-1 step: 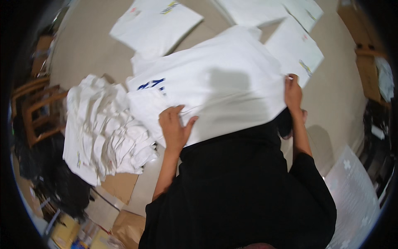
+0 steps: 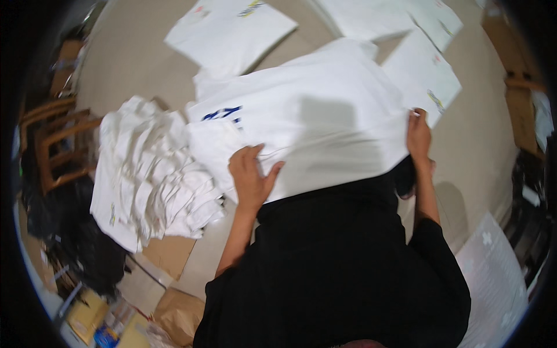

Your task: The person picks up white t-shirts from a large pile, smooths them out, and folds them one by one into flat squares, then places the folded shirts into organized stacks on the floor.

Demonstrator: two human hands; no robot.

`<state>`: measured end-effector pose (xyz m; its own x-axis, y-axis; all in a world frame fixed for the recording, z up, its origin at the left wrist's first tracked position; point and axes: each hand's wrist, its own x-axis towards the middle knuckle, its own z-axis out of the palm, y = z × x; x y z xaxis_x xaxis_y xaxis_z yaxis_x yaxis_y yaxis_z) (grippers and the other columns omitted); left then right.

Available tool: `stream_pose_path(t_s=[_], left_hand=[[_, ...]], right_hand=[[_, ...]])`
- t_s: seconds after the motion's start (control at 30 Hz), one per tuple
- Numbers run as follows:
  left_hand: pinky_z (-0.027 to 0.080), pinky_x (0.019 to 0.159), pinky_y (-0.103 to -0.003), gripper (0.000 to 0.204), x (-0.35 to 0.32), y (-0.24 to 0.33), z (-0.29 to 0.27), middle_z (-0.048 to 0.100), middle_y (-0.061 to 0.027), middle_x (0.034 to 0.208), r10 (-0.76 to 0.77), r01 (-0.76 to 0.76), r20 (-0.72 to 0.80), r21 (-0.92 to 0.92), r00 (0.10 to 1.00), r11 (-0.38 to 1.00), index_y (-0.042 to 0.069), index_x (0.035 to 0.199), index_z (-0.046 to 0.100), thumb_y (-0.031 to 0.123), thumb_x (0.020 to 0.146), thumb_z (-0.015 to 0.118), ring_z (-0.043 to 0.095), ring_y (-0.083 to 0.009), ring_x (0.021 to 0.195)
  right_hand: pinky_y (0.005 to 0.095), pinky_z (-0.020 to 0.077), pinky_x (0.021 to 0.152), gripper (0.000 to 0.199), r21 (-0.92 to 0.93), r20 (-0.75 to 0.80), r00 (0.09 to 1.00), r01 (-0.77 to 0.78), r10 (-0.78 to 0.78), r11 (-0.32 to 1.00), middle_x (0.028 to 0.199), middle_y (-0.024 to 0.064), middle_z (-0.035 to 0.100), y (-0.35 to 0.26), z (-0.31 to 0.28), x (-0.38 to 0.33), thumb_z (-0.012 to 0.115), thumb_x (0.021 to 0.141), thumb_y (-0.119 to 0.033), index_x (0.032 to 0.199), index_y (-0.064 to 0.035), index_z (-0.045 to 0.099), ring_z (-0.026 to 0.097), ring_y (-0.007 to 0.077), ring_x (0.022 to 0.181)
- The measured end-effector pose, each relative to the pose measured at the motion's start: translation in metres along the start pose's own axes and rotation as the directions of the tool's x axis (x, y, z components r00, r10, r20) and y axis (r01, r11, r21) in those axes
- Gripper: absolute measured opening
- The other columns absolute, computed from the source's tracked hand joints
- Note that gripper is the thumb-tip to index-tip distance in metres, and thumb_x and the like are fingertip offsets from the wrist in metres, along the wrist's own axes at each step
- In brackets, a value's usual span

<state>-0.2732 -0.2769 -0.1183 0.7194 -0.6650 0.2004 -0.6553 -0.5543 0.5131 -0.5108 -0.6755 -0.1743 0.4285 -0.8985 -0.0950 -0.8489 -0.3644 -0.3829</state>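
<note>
Two hands are laid on a white shirt (image 2: 325,110) spread across the beige table (image 2: 133,52), near its front edge. Left hand (image 2: 250,177) is pressed flat on the shirt's lower left part, fingers spread wide, thumb out to the right. Right hand (image 2: 419,136) is set at the shirt's right edge, fingers curled onto the cloth; whether the hem is pinched cannot be told. A blue print (image 2: 223,113) is seen near the shirt's upper left corner. The lower hem is overlapped by the person's black top (image 2: 336,261).

Just left of the shirt, touching it, a heap of crumpled white shirts (image 2: 151,180) is piled. Three flat folded shirts are laid beyond: one at upper left (image 2: 232,35), one at top centre (image 2: 371,14), one at right (image 2: 423,75), partly covered by the spread shirt. Wooden chairs (image 2: 58,145) are seen at far left. Cardboard (image 2: 171,255) and brown paper (image 2: 180,316) lie below the heap. A white sheet (image 2: 493,278) lies at lower right.
</note>
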Motion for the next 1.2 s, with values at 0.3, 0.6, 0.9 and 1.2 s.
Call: stream_pose_path(t_s=[0.3,0.6,0.9,1.2], left_hand=[[0.037,0.112,-0.045,0.045,0.014,-0.074,-0.016,0.052,-0.0244,0.142,-0.373,0.325,-0.36,-0.188,0.855,0.927,-0.008,0.139,0.052,0.022,0.106,0.06,0.047,-0.0367,0.133],[0.048,0.093,-0.037,0.03,0.062,-0.126,-0.01,0.059,-0.0166,0.121,-0.612,0.488,-0.33,-0.388,0.719,0.782,-0.003,0.123,0.058,0.024,0.109,0.056,0.057,-0.0238,0.106],[0.048,0.085,-0.034,0.021,0.073,-0.106,-0.01,0.061,-0.0138,0.101,-0.581,0.362,-0.502,-0.47,0.641,0.805,-0.003,0.112,0.055,0.018,0.109,0.054,0.056,-0.0218,0.091],[0.048,0.084,-0.041,0.021,0.075,-0.105,-0.01,0.063,-0.0194,0.103,-0.558,0.419,-0.478,-0.372,0.679,0.828,-0.003,0.114,0.054,0.018,0.11,0.052,0.06,-0.0309,0.09]], right_hand=[[0.0387,0.0579,0.077,0.02,0.429,-0.037,0.908,0.391,-0.416,0.815,0.112,0.016,0.07,-0.179,-0.006,-0.004,0.063,0.103,-0.01,0.122,-0.0029,0.066,0.072,0.028,0.098],[0.0415,0.0532,0.093,0.036,0.617,0.441,0.206,0.638,-0.874,0.462,0.122,0.0127,0.063,-0.376,0.087,-0.054,0.068,0.091,-0.001,0.127,-0.005,0.068,0.066,0.0319,0.108],[0.0427,0.0523,0.093,0.026,0.758,0.311,-0.038,0.613,-0.95,0.224,0.122,0.0119,0.062,-0.394,0.09,-0.051,0.065,0.084,-0.001,0.109,-0.0035,0.072,0.065,0.0311,0.112],[0.0435,0.0486,0.08,0.016,0.714,0.568,-0.207,0.606,-0.797,0.351,0.095,0.014,0.067,-0.402,0.08,-0.051,0.065,0.082,-0.005,0.097,-0.0009,0.062,0.064,0.0319,0.09]])
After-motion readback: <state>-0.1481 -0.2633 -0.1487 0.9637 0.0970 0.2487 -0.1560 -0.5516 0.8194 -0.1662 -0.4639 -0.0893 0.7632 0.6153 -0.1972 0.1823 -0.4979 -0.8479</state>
